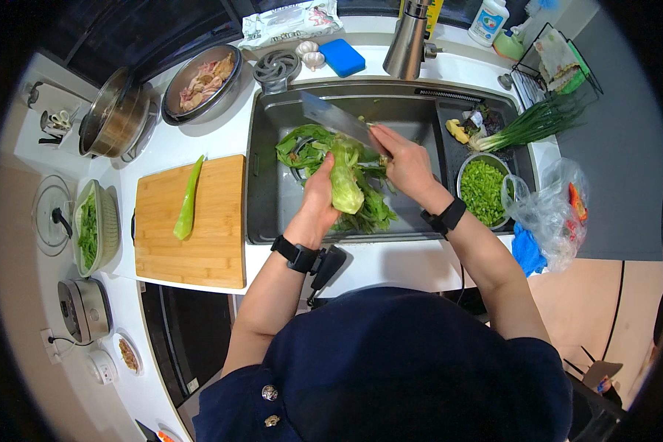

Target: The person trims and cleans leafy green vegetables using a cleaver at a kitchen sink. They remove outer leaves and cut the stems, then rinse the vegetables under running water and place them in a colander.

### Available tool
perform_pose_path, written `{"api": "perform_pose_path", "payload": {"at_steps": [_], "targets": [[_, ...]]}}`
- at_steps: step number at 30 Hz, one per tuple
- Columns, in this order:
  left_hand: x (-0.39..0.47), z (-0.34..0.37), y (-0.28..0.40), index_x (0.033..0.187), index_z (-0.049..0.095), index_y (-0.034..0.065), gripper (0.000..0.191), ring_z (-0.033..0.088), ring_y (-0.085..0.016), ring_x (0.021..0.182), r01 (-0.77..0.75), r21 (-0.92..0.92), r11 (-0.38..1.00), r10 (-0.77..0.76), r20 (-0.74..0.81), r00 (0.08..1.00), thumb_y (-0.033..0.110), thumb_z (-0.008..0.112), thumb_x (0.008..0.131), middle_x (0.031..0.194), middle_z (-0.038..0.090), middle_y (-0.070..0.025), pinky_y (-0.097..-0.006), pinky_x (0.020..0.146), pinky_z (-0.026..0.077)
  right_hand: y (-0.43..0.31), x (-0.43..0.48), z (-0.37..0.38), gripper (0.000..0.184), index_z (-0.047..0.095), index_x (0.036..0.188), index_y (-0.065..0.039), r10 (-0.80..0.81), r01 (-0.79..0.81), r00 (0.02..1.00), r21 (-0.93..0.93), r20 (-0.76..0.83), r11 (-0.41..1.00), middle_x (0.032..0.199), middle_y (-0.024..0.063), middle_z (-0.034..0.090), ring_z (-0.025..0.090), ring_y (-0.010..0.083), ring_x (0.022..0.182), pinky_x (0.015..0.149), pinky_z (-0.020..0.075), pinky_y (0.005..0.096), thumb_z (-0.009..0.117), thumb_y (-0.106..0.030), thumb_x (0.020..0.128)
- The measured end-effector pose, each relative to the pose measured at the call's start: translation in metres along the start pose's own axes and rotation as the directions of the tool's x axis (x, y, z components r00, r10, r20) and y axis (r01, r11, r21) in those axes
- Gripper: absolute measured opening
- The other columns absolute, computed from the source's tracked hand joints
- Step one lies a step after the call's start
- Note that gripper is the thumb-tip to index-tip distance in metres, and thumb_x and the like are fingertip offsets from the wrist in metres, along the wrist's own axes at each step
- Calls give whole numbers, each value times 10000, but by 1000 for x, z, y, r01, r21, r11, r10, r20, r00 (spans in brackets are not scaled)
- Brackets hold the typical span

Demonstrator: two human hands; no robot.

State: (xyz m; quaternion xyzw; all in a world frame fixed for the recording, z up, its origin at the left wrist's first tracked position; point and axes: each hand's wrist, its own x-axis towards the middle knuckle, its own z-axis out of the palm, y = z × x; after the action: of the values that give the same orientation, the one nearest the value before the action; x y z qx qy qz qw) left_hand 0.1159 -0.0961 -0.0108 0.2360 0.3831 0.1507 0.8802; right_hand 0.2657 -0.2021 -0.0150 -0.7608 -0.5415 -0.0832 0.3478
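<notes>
Over the sink, my left hand holds a thick, pale green celtuce stem with its thicker end towards me. My right hand grips a cleaver by the handle; its broad steel blade points to the far left and lies across the stem's far end. Loose green leaves lie in the basin below, partly covering a round rim. To the left, a slender peeled green stem rests on a bamboo cutting board.
Chopped greens fill a metal bowl in the sink's right part, near scallions. A steel faucet rises behind. Raw meat sits in a bowl at the back left, beside a pot. A plastic bag lies at right.
</notes>
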Motion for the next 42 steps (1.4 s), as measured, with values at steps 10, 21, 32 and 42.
{"api": "perform_pose_path", "payload": {"at_steps": [10, 21, 32, 42], "targets": [[2, -9, 17, 1139, 562, 76, 415, 605, -196, 737, -93, -138, 986, 83, -74, 994, 421, 373, 1006, 911, 626, -80, -347, 641, 518, -30, -30, -26, 647, 589, 1253, -130, -3, -58, 979, 294, 206, 954, 1267, 164, 576, 596, 355, 1088, 867, 519, 372, 500, 144, 673], [35, -36, 18, 903, 577, 72, 583, 606, -300, 647, 155, -71, 985, -144, 140, 980, 626, 397, 913, 715, 607, -136, -428, 591, 499, -86, -46, -41, 499, 605, 1235, -250, -300, 280, 945, 152, 128, 948, 1174, 108, 586, 673, 214, 695, 550, 545, 320, 662, -85, 768], [-6, -16, 7, 1048, 616, 89, 540, 657, -221, 804, -129, -89, 988, 143, 181, 973, 589, 454, 921, 889, 661, -125, -363, 682, 545, -72, -43, -42, 619, 578, 1267, -258, -237, 219, 964, 142, 124, 965, 1226, 131, 584, 689, 277, 742, 538, 554, 350, 658, 1, 710], [-21, -13, 11, 1177, 582, 100, 472, 651, -239, 870, 29, -236, 971, 90, 476, 875, 500, 461, 958, 1028, 652, -120, -360, 755, 551, -78, -40, -34, 651, 622, 1224, -234, -169, 158, 981, 109, 100, 981, 1227, 132, 601, 687, 287, 813, 596, 560, 345, 664, 58, 644]]}}
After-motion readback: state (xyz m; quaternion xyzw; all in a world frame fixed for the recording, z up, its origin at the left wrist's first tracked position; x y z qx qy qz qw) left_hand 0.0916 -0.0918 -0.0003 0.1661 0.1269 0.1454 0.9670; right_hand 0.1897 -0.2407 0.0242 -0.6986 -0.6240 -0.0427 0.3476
